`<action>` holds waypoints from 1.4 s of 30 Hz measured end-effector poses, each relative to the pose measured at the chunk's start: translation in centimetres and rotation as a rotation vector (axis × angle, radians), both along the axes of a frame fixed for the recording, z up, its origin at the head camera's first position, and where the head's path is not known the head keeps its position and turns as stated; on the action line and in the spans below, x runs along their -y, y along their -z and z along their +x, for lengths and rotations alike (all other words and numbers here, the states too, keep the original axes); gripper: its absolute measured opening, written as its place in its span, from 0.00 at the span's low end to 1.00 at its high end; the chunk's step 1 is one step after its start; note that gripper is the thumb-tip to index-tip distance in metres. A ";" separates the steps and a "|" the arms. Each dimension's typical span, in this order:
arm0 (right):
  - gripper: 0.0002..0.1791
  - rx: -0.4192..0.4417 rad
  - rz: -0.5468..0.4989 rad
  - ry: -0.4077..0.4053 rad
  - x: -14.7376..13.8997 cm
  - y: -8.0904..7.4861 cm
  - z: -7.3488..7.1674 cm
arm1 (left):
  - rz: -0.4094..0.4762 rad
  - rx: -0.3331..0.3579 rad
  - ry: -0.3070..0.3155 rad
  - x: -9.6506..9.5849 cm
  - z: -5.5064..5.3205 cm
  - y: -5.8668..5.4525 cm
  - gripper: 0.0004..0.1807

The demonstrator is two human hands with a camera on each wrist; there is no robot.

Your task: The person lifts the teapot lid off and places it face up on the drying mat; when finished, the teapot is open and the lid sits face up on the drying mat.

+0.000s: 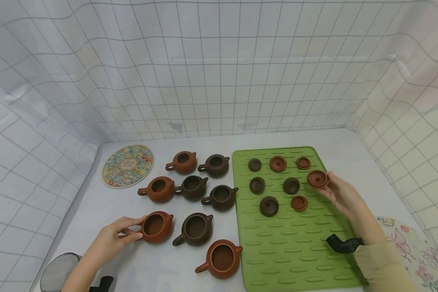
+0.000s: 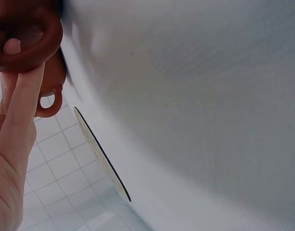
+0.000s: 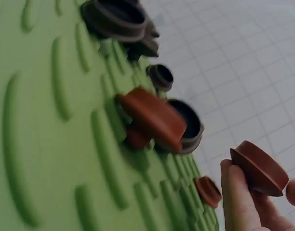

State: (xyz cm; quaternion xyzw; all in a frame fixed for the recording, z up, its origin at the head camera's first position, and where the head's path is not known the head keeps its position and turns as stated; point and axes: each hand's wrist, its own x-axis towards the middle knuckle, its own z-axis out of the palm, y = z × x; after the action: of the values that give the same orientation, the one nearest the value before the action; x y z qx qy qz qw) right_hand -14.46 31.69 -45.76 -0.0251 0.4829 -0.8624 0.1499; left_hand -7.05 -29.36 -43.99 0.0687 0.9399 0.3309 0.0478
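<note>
My left hand (image 1: 114,238) grips the handle of a reddish-brown clay teapot (image 1: 156,228) that has no lid on; in the left wrist view a finger passes through the loop of its handle (image 2: 51,43). Over the green mat's right edge, my right hand (image 1: 344,196) pinches a reddish-brown teapot lid (image 1: 316,178) between thumb and fingers. The right wrist view shows that lid (image 3: 259,168) tilted, apart from the mat. Several other lids, such as a dark brown lid (image 1: 269,206) and a small reddish lid (image 1: 299,202), lie on the mat nearby.
Several lidless teapots stand left of the green mat (image 1: 277,263), among them a dark teapot (image 1: 195,230) and a reddish teapot (image 1: 222,258). A round patterned mat (image 1: 127,167) lies at the back left. A flowered cloth (image 1: 416,251) lies at the right.
</note>
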 end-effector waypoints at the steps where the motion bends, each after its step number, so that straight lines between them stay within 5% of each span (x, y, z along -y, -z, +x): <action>1: 0.15 0.008 0.071 0.019 -0.1 0.2 0.0 | 0.000 0.000 0.001 0.0 0.0 0.0 0.25; 3: 0.16 0.015 0.259 0.052 -0.3 0.5 0.0 | 0.004 -0.007 0.004 0.0 0.0 0.0 0.25; 9: 0.41 0.016 0.885 0.096 0.4 0.7 0.0 | -0.001 -0.005 0.001 -0.1 0.0 0.0 0.25; 13: 0.42 0.031 1.125 0.123 0.6 0.3 0.0 | -0.002 0.005 -0.003 -0.1 -0.1 0.0 0.25; 25: 0.43 0.045 1.174 0.087 0.9 -0.2 -1.0 | 0.009 0.044 -0.025 0.2 0.3 0.1 0.26; 32: 0.43 0.046 1.227 0.051 1.2 -0.3 -0.6 | 0.006 0.022 0.012 0.3 0.4 0.2 0.26; 37: 0.42 0.027 1.259 0.049 1.4 -0.3 -0.6 | 0.011 0.056 0.040 0.2 -0.2 -0.6 0.27; 42: 0.39 -0.027 1.327 0.062 1.5 -0.7 -1.3 | -0.035 0.019 0.054 -0.4 -0.9 -2.3 0.27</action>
State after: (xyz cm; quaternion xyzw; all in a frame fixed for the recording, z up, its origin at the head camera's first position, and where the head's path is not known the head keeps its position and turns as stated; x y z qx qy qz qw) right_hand -15.73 30.22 -45.10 0.0758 0.9138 -0.3857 0.1025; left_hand -7.90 -28.96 -41.69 0.0899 0.9428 0.3138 0.0670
